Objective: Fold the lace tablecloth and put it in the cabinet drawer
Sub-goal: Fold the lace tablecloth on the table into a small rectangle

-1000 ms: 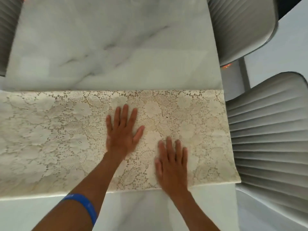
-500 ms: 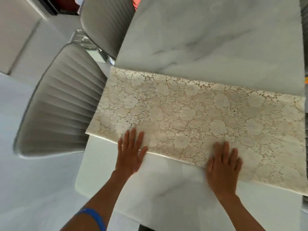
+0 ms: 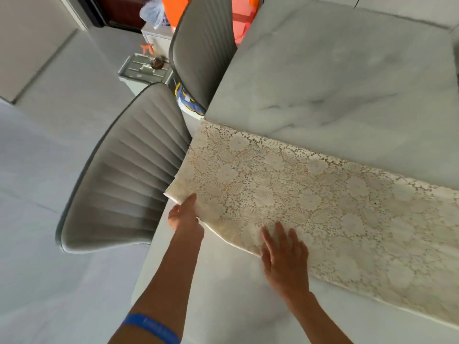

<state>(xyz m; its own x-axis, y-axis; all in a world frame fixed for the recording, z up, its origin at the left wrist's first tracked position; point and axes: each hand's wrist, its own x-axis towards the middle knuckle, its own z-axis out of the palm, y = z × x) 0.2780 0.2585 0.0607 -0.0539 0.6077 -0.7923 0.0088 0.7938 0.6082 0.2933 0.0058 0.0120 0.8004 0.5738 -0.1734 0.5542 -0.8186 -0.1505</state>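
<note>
Since half a second ago the left hand (image 3: 185, 216) has slid off the cloth's near edge over to its left corner and pinched it, thumb on top, fingers tucked underneath, so that corner now curls up a bit off the table (image 3: 335, 78). Right hand (image 3: 285, 256) moved less, now lying flat and open, fingers spread, pressing down on the near edge of the lace tablecloth (image 3: 310, 194).

Cloth is folded into a long strip that runs from the left hand across under the right one and off to the right, lying on the marble top. Blue wristband (image 3: 151, 327) sits on the left forearm. Just left of the left hand there's a grey ribbed chair (image 3: 124, 170), with a second chair (image 3: 201, 53) further out beyond it. Way past those, some clutter on the floor that's too small to make out.
</note>
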